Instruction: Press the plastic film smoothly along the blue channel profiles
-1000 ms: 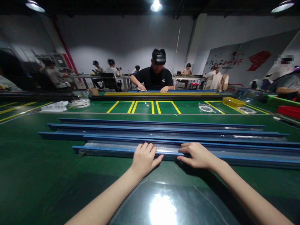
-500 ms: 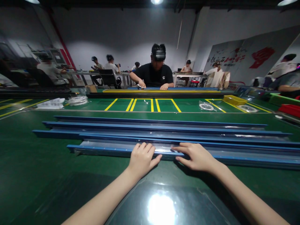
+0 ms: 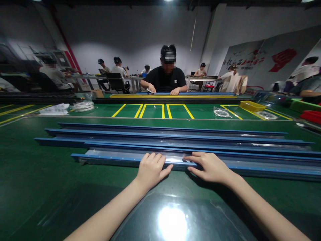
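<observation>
A long blue channel (image 3: pixel 112 159) with a clear or whitish lining lies crosswise in front of me on the green table. My left hand (image 3: pixel 151 170) is closed over its near wall, fingers curled inside and thumb on the outer face. A short way to the right, my right hand (image 3: pixel 211 167) holds the same wall, thumb outside and fingers reaching into the trough. Between the hands the lining shines. What the fingertips touch inside is partly hidden. Behind it lie more blue channels (image 3: pixel 72 142), roughly parallel to it.
Clear sheeting (image 3: pixel 135 217) covers the near table. Farther back are yellow tape lines (image 3: pixel 163 112), coiled white tubing (image 3: pixel 83 106), a yellow tray (image 3: pixel 251 106) and a red bin (image 3: pixel 312 116). Across the table a person in black (image 3: pixel 165 78) handles a long strip; others sit behind.
Both hands keep their hold on the blue channel, and the channels lie as before. The view has shifted very slightly.
</observation>
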Motion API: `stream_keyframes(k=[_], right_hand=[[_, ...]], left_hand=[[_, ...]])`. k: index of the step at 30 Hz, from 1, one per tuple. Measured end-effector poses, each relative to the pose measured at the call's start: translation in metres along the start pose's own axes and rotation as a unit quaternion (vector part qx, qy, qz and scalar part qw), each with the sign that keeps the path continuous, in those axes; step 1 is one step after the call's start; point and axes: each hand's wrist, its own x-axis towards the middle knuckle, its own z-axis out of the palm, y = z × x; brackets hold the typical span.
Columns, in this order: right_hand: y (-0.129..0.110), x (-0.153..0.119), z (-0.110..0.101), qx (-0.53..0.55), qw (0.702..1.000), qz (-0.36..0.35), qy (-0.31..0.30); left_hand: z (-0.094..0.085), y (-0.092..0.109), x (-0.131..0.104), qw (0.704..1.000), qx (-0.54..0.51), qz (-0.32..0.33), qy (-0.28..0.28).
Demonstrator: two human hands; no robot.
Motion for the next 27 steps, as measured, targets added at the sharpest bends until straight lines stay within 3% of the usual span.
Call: stream_keyframes(k=[27], right_hand=[[-0.0009,0.0000,-0.0004,-0.001,1.000,0.005,-0.001]], left_hand=[[0.0008,0.0000,0.0004,1.000,-0.001,-0.002,0.012]])
